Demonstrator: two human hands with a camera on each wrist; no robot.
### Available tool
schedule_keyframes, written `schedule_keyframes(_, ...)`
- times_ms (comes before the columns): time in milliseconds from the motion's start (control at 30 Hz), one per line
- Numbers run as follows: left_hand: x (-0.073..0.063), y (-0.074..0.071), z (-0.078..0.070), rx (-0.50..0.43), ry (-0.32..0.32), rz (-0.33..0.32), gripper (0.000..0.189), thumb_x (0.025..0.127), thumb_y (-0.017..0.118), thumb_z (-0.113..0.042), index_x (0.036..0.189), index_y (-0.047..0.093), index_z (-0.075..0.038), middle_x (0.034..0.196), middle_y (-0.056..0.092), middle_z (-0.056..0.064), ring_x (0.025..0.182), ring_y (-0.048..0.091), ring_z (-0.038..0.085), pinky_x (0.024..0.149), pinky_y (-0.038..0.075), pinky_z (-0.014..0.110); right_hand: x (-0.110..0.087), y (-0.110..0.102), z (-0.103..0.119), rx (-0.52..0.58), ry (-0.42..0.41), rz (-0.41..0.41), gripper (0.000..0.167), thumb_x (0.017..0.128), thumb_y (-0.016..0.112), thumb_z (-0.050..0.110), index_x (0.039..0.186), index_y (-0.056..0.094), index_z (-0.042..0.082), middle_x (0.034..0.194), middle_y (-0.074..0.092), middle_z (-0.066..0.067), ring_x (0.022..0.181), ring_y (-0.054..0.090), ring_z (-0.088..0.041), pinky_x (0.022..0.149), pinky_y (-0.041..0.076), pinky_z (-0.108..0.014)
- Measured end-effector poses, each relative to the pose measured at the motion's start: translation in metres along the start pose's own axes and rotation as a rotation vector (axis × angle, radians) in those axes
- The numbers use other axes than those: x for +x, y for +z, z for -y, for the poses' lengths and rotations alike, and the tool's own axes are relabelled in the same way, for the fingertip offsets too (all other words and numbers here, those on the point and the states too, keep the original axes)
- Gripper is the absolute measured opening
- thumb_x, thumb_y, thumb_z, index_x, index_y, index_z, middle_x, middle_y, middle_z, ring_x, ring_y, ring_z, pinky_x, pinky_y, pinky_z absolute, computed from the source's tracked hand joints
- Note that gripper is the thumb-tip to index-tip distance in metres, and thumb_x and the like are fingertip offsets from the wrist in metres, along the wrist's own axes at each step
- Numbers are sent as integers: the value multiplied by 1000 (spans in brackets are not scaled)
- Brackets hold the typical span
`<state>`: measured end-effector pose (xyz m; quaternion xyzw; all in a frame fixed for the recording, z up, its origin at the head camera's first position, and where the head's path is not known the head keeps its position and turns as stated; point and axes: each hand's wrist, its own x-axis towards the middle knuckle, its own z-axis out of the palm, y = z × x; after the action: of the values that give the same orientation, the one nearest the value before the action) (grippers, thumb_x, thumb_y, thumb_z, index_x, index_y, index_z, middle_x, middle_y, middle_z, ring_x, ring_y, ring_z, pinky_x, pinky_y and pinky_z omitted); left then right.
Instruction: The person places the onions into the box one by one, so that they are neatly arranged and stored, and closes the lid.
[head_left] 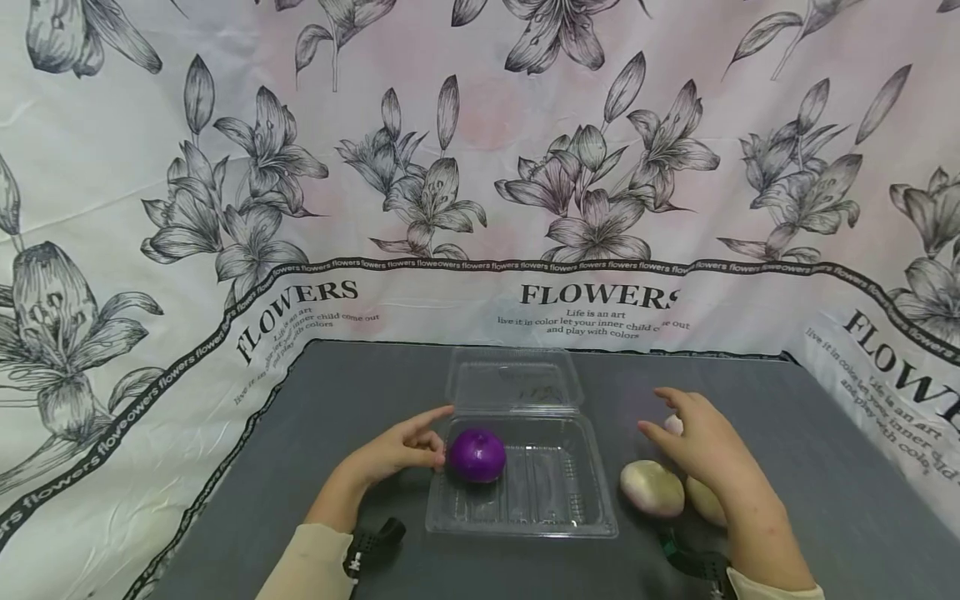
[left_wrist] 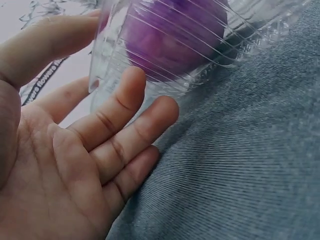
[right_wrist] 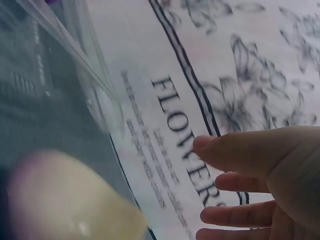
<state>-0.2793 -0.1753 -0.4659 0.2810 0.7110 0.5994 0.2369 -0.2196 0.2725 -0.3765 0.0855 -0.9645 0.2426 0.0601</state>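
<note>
1. My left hand is at the near-by wall of a clear plastic container: index finger stretched to the rim, thumb reaching to its left edge, the other three fingers loosely bent outside the wall. It is relaxed and only touches the container.
2. Just right of my left thumb sits a round purple vegetable, inside the container on its left side. The left wrist view shows it through the clear, ribbed plastic, beyond my fingertips, with the wall between us.
3. The container's lid lies folded back, beyond my left index fingertip and to its right.
4. My right hand is spread well apart from my left, across the container from it. Thumb and fingers have a wide gap between them, and I have hold of nothing with it.
5. Below my right thumb, toward me, lies a pale roundish vegetable, just beside the container's right side. The right wrist view shows it apart from my fingers, with a purple tinge at one end.
6. A second pale vegetable is partly covered by my right hand, next to the first.
7. A small whitish thing shows between my right thumb and fingers, mostly hidden; I cannot tell whether I touch it.
8. Beneath both hands is a dark grey table; beyond them hangs a flower-printed cloth.
</note>
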Motion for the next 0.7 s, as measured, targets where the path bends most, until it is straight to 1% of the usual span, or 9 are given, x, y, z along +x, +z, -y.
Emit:
schedule_keyframes(133,-2,-1,5,-13,3,-31,79,100,66,-6,165,20,-8,96,65,8,90,64,20,89,51,40,-2,-7,-14,12,24,10,71,99,67,40,146,46,-8,140,48,-35,125,47,-54,96,40,-67)
schedule_keyframes(300,-4,-2,10,-8,8,-47,80,99,66,-5,164,20,-7,98,66,8,92,65,18,93,50,38,-4,-13,-28,44,68,30,75,99,66,45,148,43,-8,142,41,-40,129,40,-58,99,35,-71)
schedule_keyframes(400,-4,0,12,-16,15,-56,80,98,68,-6,164,21,-6,100,66,8,93,65,18,93,50,37,-6,-15,-39,51,84,38,76,98,68,42,148,42,-9,141,40,-42,129,39,-59,98,36,-72)
schedule_keyframes(500,-4,1,13,-34,23,-60,81,97,69,-6,163,22,-5,100,66,9,93,65,17,93,50,35,-9,-17,-52,57,106,63,78,97,71,37,148,39,-12,141,39,-45,128,38,-62,97,36,-72)
schedule_keyframes(600,-2,3,12,-42,35,-55,81,97,69,-5,163,22,-3,100,65,8,93,65,16,92,51,34,-11,-21,-66,58,148,91,84,97,71,39,149,34,-16,139,39,-48,126,39,-64,95,38,-72)
schedule_keyframes(700,1,4,10,-42,48,-49,81,97,69,-4,163,23,-3,100,65,7,93,65,16,92,51,33,-13,-24,-77,53,198,118,90,97,69,45,149,30,-17,139,40,-48,125,41,-65,95,39,-72)
